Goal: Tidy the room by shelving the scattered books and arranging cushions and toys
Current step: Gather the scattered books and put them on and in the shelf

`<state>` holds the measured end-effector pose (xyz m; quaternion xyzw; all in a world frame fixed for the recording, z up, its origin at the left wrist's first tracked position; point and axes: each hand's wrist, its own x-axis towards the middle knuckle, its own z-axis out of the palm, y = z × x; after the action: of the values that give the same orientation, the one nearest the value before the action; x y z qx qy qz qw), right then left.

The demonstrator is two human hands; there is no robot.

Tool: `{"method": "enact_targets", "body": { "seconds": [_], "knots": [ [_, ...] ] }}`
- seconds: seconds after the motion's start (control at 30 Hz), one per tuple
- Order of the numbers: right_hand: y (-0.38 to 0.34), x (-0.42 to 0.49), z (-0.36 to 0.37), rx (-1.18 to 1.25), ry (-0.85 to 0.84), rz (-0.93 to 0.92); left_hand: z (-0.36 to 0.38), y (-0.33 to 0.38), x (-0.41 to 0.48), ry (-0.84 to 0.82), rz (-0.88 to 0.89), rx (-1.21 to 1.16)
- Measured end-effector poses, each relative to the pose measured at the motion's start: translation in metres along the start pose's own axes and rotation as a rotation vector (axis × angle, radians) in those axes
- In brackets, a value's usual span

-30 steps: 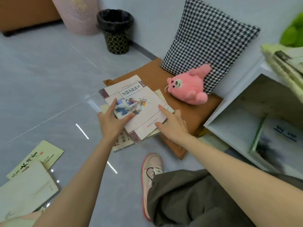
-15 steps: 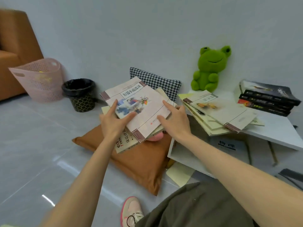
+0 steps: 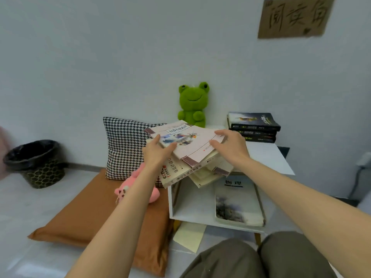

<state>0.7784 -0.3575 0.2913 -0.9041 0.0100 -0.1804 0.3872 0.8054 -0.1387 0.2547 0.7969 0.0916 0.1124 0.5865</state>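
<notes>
Nearest, on the floor, a brown cushion [image 3: 84, 221] carries a pink toy [image 3: 128, 189] at its far edge, with a checked cushion [image 3: 124, 145] upright against the wall behind. Above the front left corner of the white shelf [image 3: 267, 157], the left hand [image 3: 156, 153] and right hand [image 3: 230, 147] grip a stack of books [image 3: 188, 151] from either side, thumbs on the top cover. Along the shelf's back edge sit a green frog [image 3: 192, 105] and, at the right, dark books [image 3: 253, 127].
</notes>
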Motion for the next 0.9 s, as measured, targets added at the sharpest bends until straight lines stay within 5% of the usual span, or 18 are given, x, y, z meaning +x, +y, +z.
{"method": "enact_targets", "body": {
  "seconds": [0.23, 0.5, 0.6, 0.73, 0.9],
  "knots": [
    [0.050, 0.012, -0.018, -0.052, -0.110, 0.149, 0.062, 0.015, 0.008, -0.027, -0.036, 0.065],
    [0.068, 0.000, -0.009, -0.210, -0.366, -0.005, 0.069, 0.004, -0.003, -0.200, 0.118, 0.183],
    [0.069, -0.012, -0.006, -0.440, -0.480, -0.156, 0.063, 0.002, -0.014, -0.201, 0.228, 0.306],
    [0.075, -0.022, 0.006, -0.843, -0.349, -0.409, 0.058, -0.001, -0.028, -0.242, 0.333, 0.429],
    [0.068, -0.026, 0.030, -0.796, -0.271, -0.479, 0.052, -0.010, -0.039, -0.278, 0.407, 0.465]
  ]
}}
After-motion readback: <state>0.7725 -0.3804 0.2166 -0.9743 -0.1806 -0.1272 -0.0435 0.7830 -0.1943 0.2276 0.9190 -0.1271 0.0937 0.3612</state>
